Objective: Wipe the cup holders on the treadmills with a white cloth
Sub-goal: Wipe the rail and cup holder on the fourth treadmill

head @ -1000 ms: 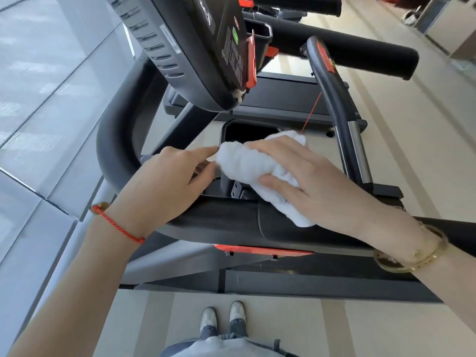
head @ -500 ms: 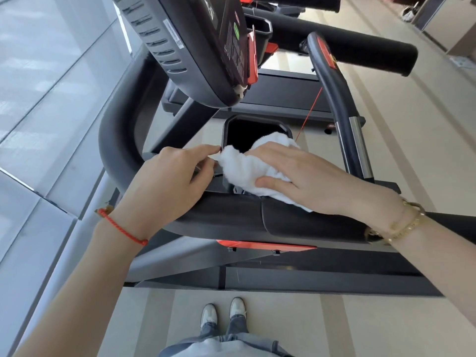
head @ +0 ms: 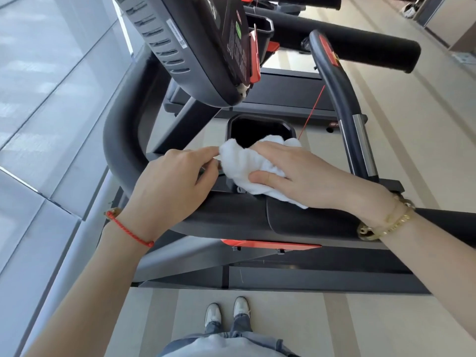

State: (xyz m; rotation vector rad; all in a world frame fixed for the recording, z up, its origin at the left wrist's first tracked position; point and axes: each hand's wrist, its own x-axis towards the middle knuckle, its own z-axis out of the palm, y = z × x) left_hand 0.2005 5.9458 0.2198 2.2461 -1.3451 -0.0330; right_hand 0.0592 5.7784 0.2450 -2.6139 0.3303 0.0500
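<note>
A black cup holder (head: 257,124) opens in the treadmill frame just below the console. A bunched white cloth (head: 244,163) lies over its near rim and spills onto the black front bar. My right hand (head: 309,176) lies on top of the cloth, fingers wrapped over it and thumb tucked against its near side. My left hand (head: 170,181) rests on the curved rail to the left, and its fingertips pinch the cloth's left edge. The holder's near half is hidden by the cloth.
The black console (head: 201,47) hangs over the holder. A handrail (head: 342,104) with a red strip and a red safety cord (head: 313,109) runs at the right. Another treadmill's padded bar (head: 347,45) lies beyond. A glass wall is left; my shoes (head: 226,313) stand on beige floor.
Both hands and the cloth have slid slightly away from me toward the holder's mouth, uncovering more of the front bar. More of the dark opening shows as the view shifts.
</note>
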